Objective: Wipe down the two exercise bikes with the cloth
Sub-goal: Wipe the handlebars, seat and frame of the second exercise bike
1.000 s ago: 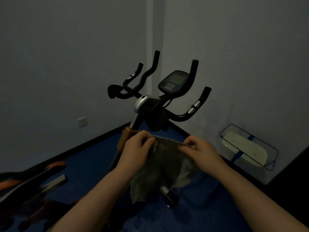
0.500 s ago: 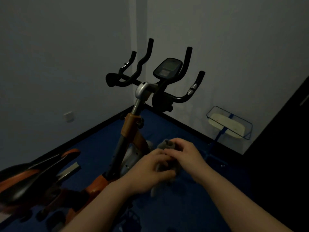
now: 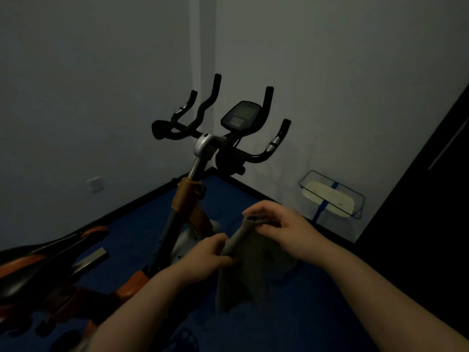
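While the bike stands in the corner, the left hand and right hand pinch the gray cloth with curled fingers.

The bike's saddle and base run off the left edge.

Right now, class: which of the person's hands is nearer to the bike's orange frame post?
Left. The left hand holds the cloth just beside the orange frame post, lower in the picture. The right hand pinches the cloth's upper end farther out, toward the wire tray.
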A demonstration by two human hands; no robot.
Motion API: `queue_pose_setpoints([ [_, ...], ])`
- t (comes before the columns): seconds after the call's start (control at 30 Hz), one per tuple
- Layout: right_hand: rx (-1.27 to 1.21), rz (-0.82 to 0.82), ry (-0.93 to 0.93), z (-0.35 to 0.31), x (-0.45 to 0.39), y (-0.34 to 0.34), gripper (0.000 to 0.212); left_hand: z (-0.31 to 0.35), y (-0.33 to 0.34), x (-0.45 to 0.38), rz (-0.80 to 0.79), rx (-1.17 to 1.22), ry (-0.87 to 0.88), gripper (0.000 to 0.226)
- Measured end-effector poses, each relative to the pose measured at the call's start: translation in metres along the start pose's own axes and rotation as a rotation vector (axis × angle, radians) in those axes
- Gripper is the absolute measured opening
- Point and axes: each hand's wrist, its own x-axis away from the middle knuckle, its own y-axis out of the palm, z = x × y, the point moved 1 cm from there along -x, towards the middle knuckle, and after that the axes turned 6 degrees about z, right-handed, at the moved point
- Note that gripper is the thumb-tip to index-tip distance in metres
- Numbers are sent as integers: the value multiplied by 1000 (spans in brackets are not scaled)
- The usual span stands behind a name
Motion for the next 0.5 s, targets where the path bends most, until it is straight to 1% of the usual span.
queue_pose_setpoints([
  [0.07, 25, -6, -3, 1, 6, -3, 30, -1, 3, 0, 16, 47, -60, 20],
  [0.13, 81, -31, -15, 3, 12, -3, 28, -2, 4, 1, 66, 150, -112, 15],
  [0.23, 120, -56, -30, 6, 20, -2, 26, 6, 0, 2, 145, 434, -199, 25],
  [0.3, 153, -136, -14, 9, 27, 1, 29, 18, -5, 5, 137, 560, -190, 26],
  [0.33, 194, -210, -1, 10, 30, 4, 31, 23, -8, 7, 97, 559, -168, 26],
  [0.37, 265, -299, 12, 14, 33, 6, 35, 28, -11, 9, 27, 509, -135, 27],
  [0.43, 474, -472, 46, 23, 36, 8, 46, 35, -16, 14, -121, 325, -76, 31],
  [0.47, 561, -514, 61, 29, 37, 8, 50, 39, -17, 16, -168, 235, -53, 33],
  [0.5, 608, -492, 65, 33, 38, 8, 51, 41, -16, 16, -190, 157, -35, 35],
])
